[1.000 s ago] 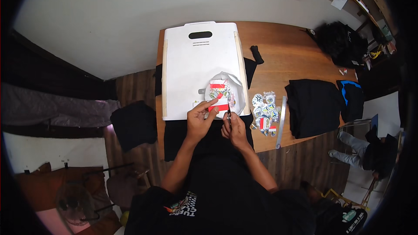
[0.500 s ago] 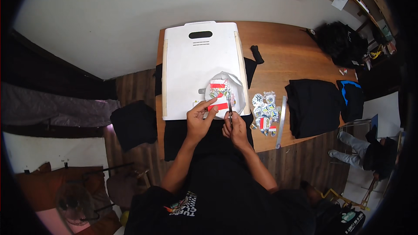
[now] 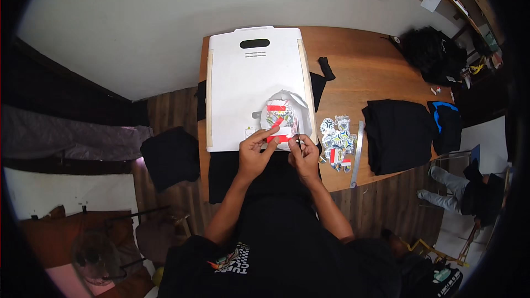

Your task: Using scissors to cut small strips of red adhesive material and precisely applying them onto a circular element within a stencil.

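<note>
My left hand (image 3: pixel 254 156) pinches the lower left edge of a printed sheet (image 3: pixel 280 117), which carries red-and-white blocks and colourful round patterns on a pale backing. My right hand (image 3: pixel 305 160) is closed round a pair of scissors (image 3: pixel 298 131). Their dark, thin blades point away from me along the sheet's right side; whether they are parted is too small to tell. Both hands are over the near end of a white board (image 3: pixel 234 85) with a dark oval slot. To the right, several cut-out printed pieces (image 3: pixel 339 141) lie grouped on the wooden table (image 3: pixel 353 66).
A metal ruler (image 3: pixel 358 154) lies beside the cut pieces. Folded black cloth (image 3: pixel 397 137) is stacked further right, and a small black roll (image 3: pixel 326 69) lies beyond the board. A black bag (image 3: pixel 433 52) sits at the far right. Another person (image 3: pixel 466 193) is off to the right.
My right hand and the scissors have shifted slightly to the right, with the blades now by the sheet's right edge. My left hand has moved a little to the right and still holds the sheet.
</note>
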{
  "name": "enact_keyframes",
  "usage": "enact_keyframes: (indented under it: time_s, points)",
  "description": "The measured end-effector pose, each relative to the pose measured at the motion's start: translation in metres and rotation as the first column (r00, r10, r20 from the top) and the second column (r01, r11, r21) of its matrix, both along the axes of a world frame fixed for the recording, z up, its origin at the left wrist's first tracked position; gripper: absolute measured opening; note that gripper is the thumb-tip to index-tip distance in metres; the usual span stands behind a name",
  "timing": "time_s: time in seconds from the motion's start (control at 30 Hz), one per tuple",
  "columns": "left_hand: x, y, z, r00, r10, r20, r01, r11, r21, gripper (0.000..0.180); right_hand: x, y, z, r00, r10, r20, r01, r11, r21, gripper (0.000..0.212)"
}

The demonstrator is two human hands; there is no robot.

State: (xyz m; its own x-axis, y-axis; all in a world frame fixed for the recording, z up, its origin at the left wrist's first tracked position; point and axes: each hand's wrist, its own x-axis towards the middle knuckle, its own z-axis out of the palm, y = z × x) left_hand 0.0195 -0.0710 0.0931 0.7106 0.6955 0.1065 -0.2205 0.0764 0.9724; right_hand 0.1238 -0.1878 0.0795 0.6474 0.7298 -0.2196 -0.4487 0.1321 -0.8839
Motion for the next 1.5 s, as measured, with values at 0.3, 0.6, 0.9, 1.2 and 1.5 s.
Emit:
enact_keyframes:
  time_s: [0.3,0.6,0.9,1.2,1.5]
  points:
    - [0.000,0.000,-0.002,1.000,-0.010,-0.006,0.010,1.000,-0.024,0.031,0.006,0.000,0.001,1.000,-0.013,0.004,0.013,1.000,-0.018,0.017]
    - [0.001,-0.001,0.002,1.000,-0.007,-0.017,0.006,0.999,-0.040,0.033,0.011,-0.004,-0.006,0.998,-0.062,0.022,0.063,0.997,-0.039,0.017]
    - [0.002,0.006,0.003,0.994,0.104,-0.034,-0.105,0.993,-0.048,0.034,-0.013,-0.031,-0.003,0.987,0.146,-0.059,-0.138,0.983,0.119,0.038]
    - [0.003,0.005,0.008,0.994,0.107,-0.031,-0.109,0.991,-0.080,0.034,-0.021,-0.026,-0.015,0.970,0.226,-0.088,-0.213,0.967,0.138,0.039]
    - [0.002,0.001,0.006,0.999,0.033,-0.011,-0.033,0.999,-0.041,0.033,-0.013,-0.018,-0.007,0.971,0.239,-0.030,-0.231,0.959,0.164,0.042]
